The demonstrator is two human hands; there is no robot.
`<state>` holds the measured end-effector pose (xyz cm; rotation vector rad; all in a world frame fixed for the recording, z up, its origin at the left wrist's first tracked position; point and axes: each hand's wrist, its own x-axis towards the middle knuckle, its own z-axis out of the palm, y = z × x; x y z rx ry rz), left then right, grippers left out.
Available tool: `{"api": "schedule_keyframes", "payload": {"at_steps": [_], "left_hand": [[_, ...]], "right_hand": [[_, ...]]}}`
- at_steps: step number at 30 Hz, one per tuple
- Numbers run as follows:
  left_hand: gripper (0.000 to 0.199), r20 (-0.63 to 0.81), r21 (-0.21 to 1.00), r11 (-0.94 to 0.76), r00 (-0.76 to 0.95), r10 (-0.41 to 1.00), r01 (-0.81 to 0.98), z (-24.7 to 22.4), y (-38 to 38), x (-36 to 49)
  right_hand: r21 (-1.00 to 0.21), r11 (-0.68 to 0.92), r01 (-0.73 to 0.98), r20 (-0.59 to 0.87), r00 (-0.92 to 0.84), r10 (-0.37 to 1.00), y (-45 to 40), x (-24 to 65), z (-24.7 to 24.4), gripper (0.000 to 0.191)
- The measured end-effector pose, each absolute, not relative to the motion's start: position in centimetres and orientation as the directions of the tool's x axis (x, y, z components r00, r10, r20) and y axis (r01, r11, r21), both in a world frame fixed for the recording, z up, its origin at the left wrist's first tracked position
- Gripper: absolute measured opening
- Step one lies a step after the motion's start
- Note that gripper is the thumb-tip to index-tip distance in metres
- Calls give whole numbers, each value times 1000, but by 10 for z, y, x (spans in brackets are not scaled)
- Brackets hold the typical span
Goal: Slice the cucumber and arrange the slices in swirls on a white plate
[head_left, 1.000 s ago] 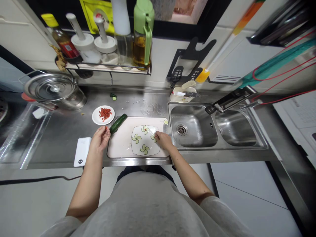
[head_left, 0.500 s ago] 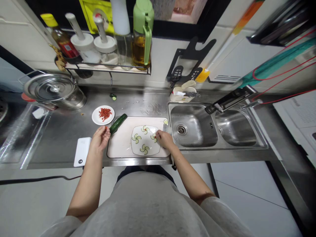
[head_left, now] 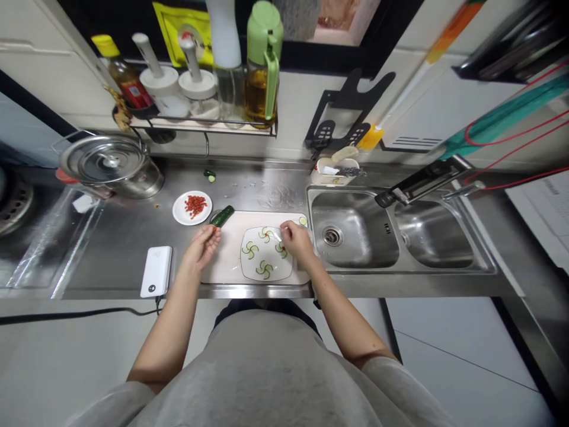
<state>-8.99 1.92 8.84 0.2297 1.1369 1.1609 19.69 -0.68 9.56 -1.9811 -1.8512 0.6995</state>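
My left hand [head_left: 203, 248] is closed in a pinch over the left edge of the pale cutting board [head_left: 222, 267], with a small red goji berry [head_left: 214, 229] at its fingertips. Beside those fingers lies a dark green piece of cucumber [head_left: 223, 217]. A squarish white plate [head_left: 255, 261] rests on the board, bearing several pinwheels of cucumber slices [head_left: 264, 270], at least two with red centres. Just above the plate's right edge, my right hand [head_left: 297, 240] has its fingers closed together; whatever they hold is hidden. A round white plate [head_left: 181, 214] bears a heap of goji berries [head_left: 195, 206].
A double sink [head_left: 355, 237] is at the right, its faucet [head_left: 418, 181] above. At the left stand a lidded steel pot [head_left: 128, 172] and a white power bank [head_left: 156, 270] with a cable. Bottles and jars line a wall rack [head_left: 204, 123]. Cucumber ends [head_left: 209, 175] lie behind.
The view has shifted slightly. My right hand has risen off the right-hand pinwheel, whose red centre now shows. My left hand has moved right, nearer the cucumber's end.
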Motion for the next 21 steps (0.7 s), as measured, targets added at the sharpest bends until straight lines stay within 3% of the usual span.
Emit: {"api": "schedule_keyframes", "payload": {"at_steps": [10, 21], "left_hand": [[23, -481, 719, 470, 123, 868, -512, 96, 4, -49], [37, -469, 768, 461, 100, 877, -444, 99, -8, -31]], "right_hand": [[-788, 118, 604, 4, -187, 982, -4, 131, 129, 16], [-689, 229, 687, 72, -249, 966, -5, 118, 124, 14]]}}
